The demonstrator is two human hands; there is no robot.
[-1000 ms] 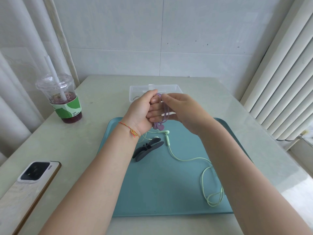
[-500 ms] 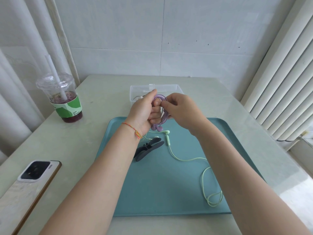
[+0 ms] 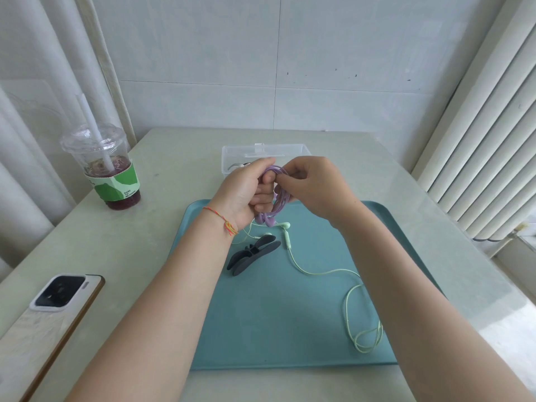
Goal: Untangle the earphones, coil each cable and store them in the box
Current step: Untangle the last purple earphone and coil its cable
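The purple earphone cable (image 3: 279, 198) is wound in a coil around the curled fingers of my left hand (image 3: 246, 192), its earbuds hanging below. My right hand (image 3: 313, 187) pinches the coil at its top right. Both hands are held above the far edge of the teal tray (image 3: 261, 314). The green earphones (image 3: 319, 272) lie loose on the tray, buds near the hands and a cable loop at the front right. A clear plastic box (image 3: 290, 150) sits just behind the hands, partly hidden; something lies inside it.
Dark grey cable clips (image 3: 252, 253) lie on the tray by my left wrist. A lidded drink cup with a straw (image 3: 107, 166) stands at the far left. A phone (image 3: 52, 311) lies face down at the front left. Blinds hang along the right side.
Both hands have risen slightly toward the box with the purple coil. My right hand has shifted to the coil's upper part.
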